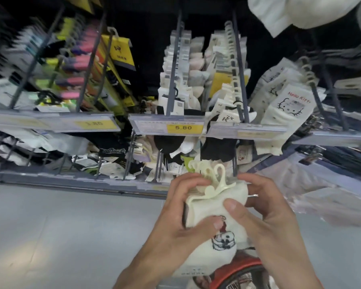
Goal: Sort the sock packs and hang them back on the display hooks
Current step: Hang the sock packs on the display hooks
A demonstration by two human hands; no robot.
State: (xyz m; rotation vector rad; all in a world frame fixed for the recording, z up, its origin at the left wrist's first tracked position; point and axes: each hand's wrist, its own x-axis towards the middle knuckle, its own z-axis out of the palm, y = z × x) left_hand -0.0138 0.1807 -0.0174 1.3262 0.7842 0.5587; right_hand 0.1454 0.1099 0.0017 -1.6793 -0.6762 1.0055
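Cream sock packs (206, 211), partly hidden beneath them, are gripped by the left hand (181, 226) and right hand (265, 211).

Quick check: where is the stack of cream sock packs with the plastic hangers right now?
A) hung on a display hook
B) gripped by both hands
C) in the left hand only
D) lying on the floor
B: the left hand and the right hand both grip the stack of cream sock packs, and its plastic hangers are on no hook.
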